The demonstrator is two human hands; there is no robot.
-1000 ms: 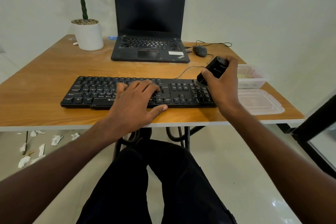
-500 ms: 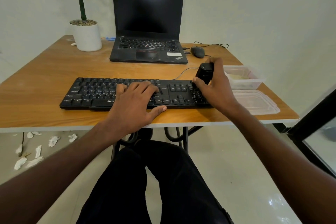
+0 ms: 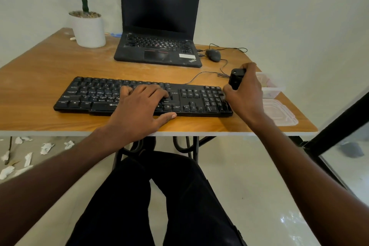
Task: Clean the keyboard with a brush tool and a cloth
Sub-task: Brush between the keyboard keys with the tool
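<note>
Black wired keyboard [image 3: 95, 96] being pinned flat on wooden desk [image 3: 50, 66] by open-fingered left hand [image 3: 139, 106]. Black brush tool [image 3: 236, 79] being clenched by right hand [image 3: 246, 94] at numpad end. Risk: keycaps being dislodged if overpressed.

Left hand [image 3: 139, 110] flat on keyboard [image 3: 95, 94], right hand [image 3: 244, 94] gripping brush tool [image 3: 236, 78]
</note>
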